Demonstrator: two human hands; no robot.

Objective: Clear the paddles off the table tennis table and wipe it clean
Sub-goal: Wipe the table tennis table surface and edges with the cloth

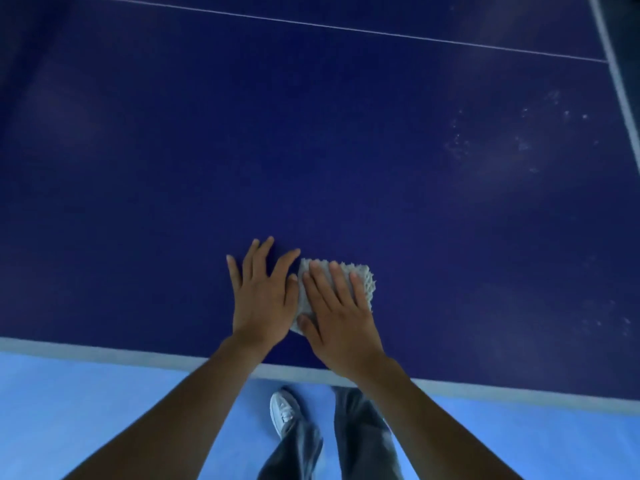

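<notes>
Presently: folded grey waffle-textured cloth beneath flat-pressed right hand; left hand spread alongside, touching dark blue table; pale dusty specks far-right.

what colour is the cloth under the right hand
Pale grey-white, with a bumpy waffle-like texture; the cloth shows in the head view, on the dark blue table.

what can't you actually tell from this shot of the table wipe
Head view: cloth mostly hidden under the right hand, full shape unclear.
Head view: table cut off by the left, top and right edges, so any paddles left there cannot be seen.
Head view: pale specks at right too small and blurred to identify.
</notes>
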